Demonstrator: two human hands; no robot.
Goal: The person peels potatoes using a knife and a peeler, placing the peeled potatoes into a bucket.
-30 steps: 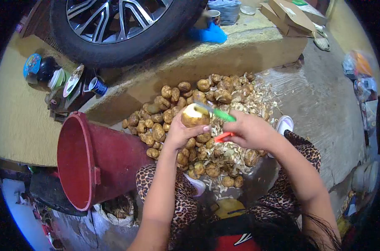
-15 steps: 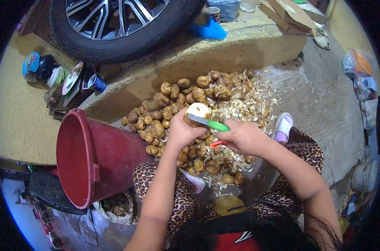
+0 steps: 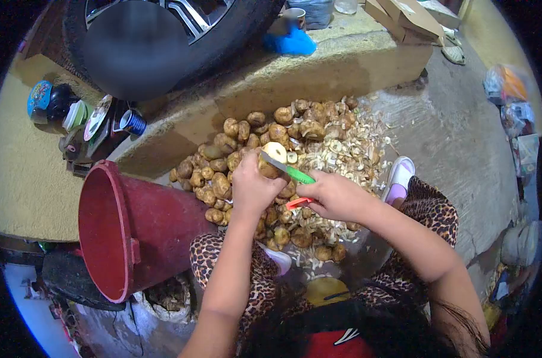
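In the head view my left hand (image 3: 254,184) is closed round a partly peeled potato (image 3: 275,150), its pale cut top facing up. My right hand (image 3: 337,195) grips the green handle of a knife (image 3: 299,175). The knife's blade lies against the near side of the potato's pale part. An orange-red piece (image 3: 298,203) sticks out below the right hand's fingers; what it belongs to is hidden. Under both hands spreads a heap of unpeeled, soil-stained potatoes (image 3: 222,186), with thin peelings (image 3: 341,154) scattered along its right side.
A dark red bucket (image 3: 169,218) lies tilted at the left, its mouth facing left. Behind the heap runs a low concrete ledge (image 3: 235,98), bearing a wheel (image 3: 235,48), a blue bag (image 3: 292,43) and a cardboard box (image 3: 405,21). My shoes (image 3: 401,173) flank the heap.
Both hands, with the potato and knife, have shifted slightly left and up. The blade has turned to a steeper slant across the potato. The surrounding view has shifted a little.
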